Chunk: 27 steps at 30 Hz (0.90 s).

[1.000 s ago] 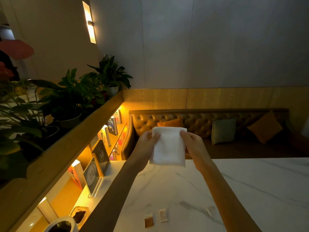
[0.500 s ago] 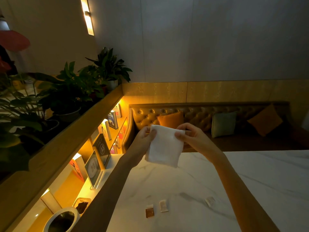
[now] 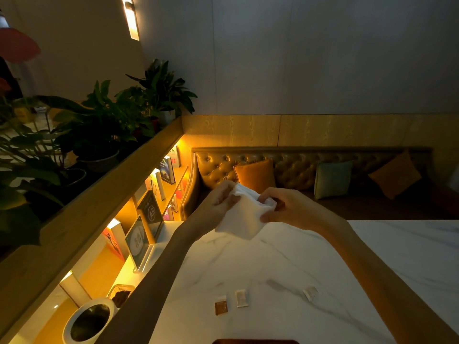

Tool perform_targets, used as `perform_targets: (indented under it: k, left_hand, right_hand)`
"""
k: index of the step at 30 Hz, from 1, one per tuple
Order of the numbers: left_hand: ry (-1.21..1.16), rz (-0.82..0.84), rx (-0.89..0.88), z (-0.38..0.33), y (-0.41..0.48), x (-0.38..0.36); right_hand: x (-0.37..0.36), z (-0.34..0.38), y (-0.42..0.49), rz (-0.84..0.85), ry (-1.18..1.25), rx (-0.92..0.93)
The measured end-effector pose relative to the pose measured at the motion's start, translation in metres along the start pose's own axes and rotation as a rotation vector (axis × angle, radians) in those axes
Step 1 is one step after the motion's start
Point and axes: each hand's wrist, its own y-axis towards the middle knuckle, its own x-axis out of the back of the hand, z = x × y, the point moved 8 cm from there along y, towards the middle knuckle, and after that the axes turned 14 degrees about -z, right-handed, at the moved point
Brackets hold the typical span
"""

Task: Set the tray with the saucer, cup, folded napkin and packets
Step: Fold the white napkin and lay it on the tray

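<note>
I hold a white napkin (image 3: 244,217) in the air above the far part of the white marble table (image 3: 285,264). My left hand (image 3: 215,207) pinches its upper left edge, and my right hand (image 3: 289,207) grips its right side, where the paper bunches and folds over. Three small packets lie on the table nearer me: a brown packet (image 3: 221,307), a white packet (image 3: 241,297) beside it, and a pale packet (image 3: 310,292) further right. A dark brown rim, perhaps the tray (image 3: 255,341), shows at the bottom edge. No cup or saucer is in sight.
A white pot (image 3: 87,321) and a small dish (image 3: 120,295) stand on the lit shelf at the left, with books and a sign stand (image 3: 139,240) behind. A tufted bench with cushions (image 3: 255,175) runs along the table's far side. Plants line the ledge above.
The napkin went from a flat upright sheet to a tilted, creased one. My hands came closer together and lower, and my right hand now folds the right edge inward.
</note>
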Motion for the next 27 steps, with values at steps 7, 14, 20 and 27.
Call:
perform_targets:
  k: [7,14,20,27]
  left_hand:
    - [-0.003,-0.066,0.002,0.006,0.006,0.015]
    - [-0.077,-0.155,0.139,0.018,0.006,0.011]
    - [-0.475,-0.131,0.431,0.026,-0.004,-0.015]
    - [-0.563,-0.139,0.636,0.053,-0.025,-0.022]
  right_hand:
    - [0.015,0.018,-0.005,-0.075,-0.231,0.265]
    - [0.040,0.010,0.003,-0.335,0.147,0.077]
    - [0.012,-0.025,0.006,-0.258,0.906,-0.409]
    - [-0.066,-0.060,-0.032,0.097,1.026,-0.716]
